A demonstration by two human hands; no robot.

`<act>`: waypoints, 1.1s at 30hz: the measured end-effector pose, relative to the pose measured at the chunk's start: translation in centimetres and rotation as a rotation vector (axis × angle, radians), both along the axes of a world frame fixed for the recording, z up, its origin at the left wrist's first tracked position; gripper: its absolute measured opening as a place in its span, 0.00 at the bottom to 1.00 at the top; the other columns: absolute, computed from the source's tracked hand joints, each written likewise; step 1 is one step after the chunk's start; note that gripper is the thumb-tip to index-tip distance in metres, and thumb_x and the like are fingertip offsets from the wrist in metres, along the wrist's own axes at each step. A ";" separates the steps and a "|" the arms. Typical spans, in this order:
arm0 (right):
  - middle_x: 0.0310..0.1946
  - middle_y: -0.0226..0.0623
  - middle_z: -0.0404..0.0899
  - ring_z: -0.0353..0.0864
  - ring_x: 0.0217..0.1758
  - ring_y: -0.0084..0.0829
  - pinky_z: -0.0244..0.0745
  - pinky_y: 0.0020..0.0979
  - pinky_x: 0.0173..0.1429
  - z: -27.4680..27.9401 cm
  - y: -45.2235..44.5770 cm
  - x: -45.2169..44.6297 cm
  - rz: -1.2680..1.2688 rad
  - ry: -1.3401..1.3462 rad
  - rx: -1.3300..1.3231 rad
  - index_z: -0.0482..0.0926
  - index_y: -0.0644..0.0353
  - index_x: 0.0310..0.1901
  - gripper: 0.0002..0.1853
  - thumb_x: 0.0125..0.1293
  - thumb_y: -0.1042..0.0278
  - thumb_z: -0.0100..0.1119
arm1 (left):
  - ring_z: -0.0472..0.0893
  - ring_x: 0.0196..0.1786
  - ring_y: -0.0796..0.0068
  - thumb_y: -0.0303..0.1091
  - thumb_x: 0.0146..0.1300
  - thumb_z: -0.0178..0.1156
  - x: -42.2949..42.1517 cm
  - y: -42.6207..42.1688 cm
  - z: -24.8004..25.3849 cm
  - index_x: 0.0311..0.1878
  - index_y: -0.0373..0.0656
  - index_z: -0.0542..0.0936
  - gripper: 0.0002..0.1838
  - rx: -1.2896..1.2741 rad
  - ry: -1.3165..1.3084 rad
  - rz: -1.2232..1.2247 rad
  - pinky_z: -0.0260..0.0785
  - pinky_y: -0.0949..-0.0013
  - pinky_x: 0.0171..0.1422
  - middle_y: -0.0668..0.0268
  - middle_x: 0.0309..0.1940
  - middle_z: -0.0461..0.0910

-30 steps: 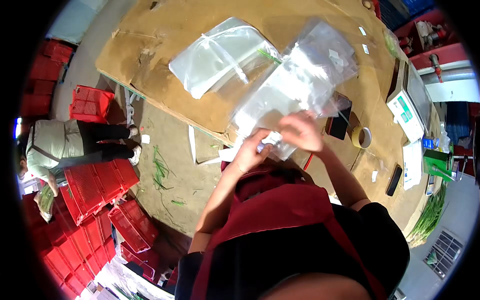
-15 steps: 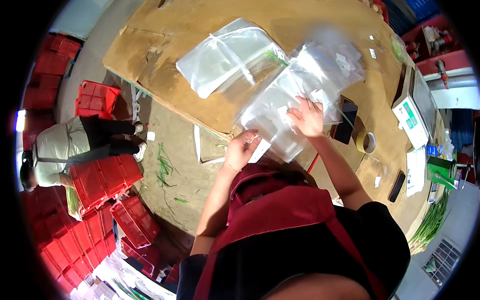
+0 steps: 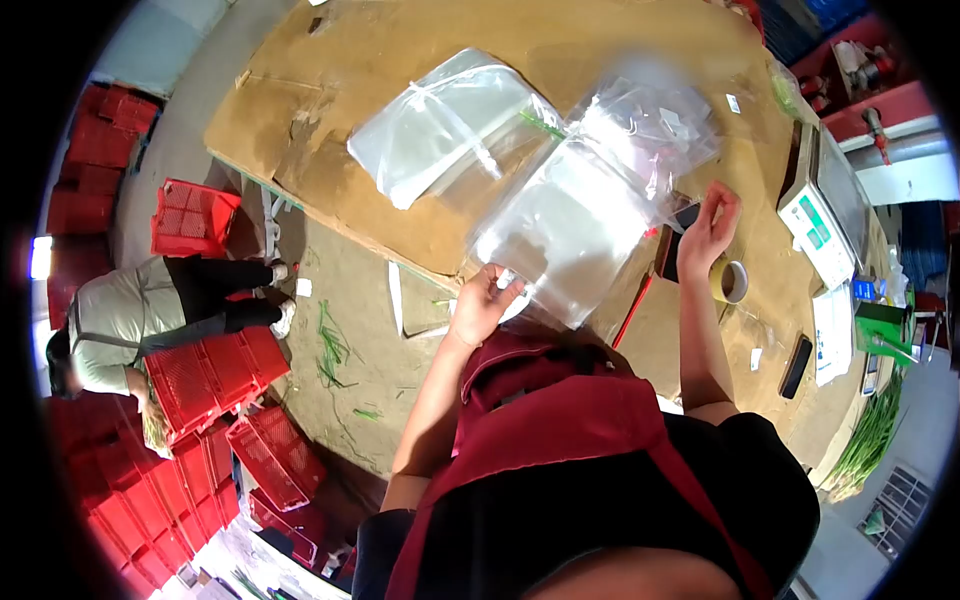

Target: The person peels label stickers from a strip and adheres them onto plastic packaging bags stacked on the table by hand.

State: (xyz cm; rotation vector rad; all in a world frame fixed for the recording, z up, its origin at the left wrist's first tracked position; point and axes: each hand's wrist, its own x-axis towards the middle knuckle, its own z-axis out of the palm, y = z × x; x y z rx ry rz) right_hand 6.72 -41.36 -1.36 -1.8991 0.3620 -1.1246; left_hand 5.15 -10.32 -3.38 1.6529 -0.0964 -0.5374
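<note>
Across the brown table [image 3: 385,215], we see stacked clear bags [image 3: 575,220]; beside them, our right hand [image 3: 710,228] half-curled, contents unclear; at their near corner, our left hand [image 3: 482,305] nearly closed, pinching a white piece [image 3: 508,283].

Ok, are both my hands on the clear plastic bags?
No, your left hand is at the plastic bags, but your right hand is off them, near the tape roll.
</note>
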 end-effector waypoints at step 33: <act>0.18 0.34 0.72 0.65 0.22 0.22 0.63 0.25 0.29 -3.6 -1.5 0.4 0.122 0.135 0.261 0.74 0.63 0.27 0.07 0.59 0.72 0.59 | 0.67 0.24 0.86 0.27 0.58 0.60 -0.1 0.0 -2.1 0.30 0.36 0.75 0.05 0.097 -0.078 0.083 0.61 0.78 0.27 0.69 0.20 0.72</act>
